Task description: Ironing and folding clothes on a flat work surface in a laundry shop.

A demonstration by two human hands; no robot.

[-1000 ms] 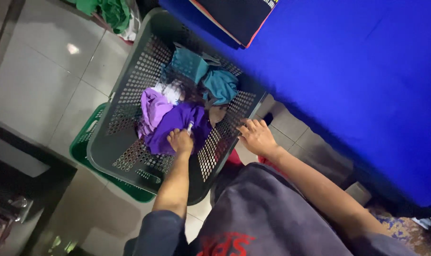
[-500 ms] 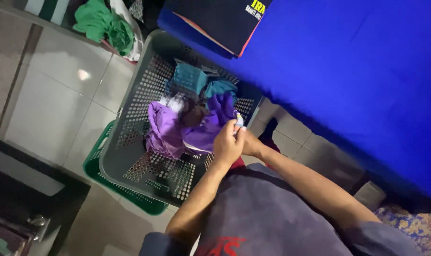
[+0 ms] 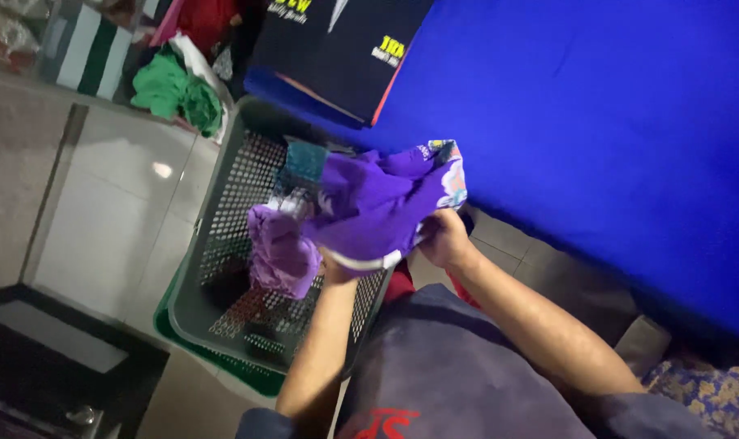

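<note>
Purple garment (image 3: 369, 207) lifted above grey laundry basket (image 3: 223, 244), centre frame. Left hand (image 3: 337, 268) and right hand (image 3: 443, 237) both grasping its hem, fingers clenched, keeping cloth off the floor.

Purple garment (image 3: 378, 207): soft matt cloth, crumpled, with a printed multicoloured patch at one edge and a pale ribbed hem, gripped by the left hand (image 3: 337, 268) and right hand (image 3: 444, 238). Laundry basket (image 3: 231, 244): grey perforated plastic, dull in finish. Bed cover (image 3: 613, 122): blue cloth, smooth and matt. Floor tiles (image 3: 117, 211): pale, glossy, carrying a bright reflection. Green cloth (image 3: 174, 89): matt, bunched. Dark garment (image 3: 337, 49) on the bed: matt cloth with printed lettering.
</note>
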